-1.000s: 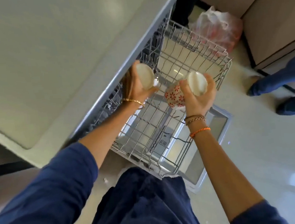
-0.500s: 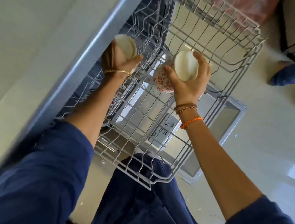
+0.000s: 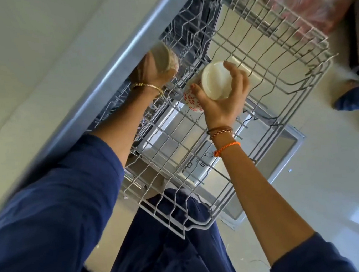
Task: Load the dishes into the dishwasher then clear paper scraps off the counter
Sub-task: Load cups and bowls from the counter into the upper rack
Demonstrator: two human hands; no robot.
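We stand in a kitchen: a counter (image 3: 37,61) edge, an open dishwasher's pulled-out wire rack (image 3: 275,47), pale floor (image 3: 329,177).

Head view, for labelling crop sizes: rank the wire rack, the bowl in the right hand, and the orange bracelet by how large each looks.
1. Wire rack, largest by far.
2. Bowl held by the right hand.
3. Orange bracelet, smallest.
The bracelet sits nearer the camera than the bowl, yet looks clearly smaller.
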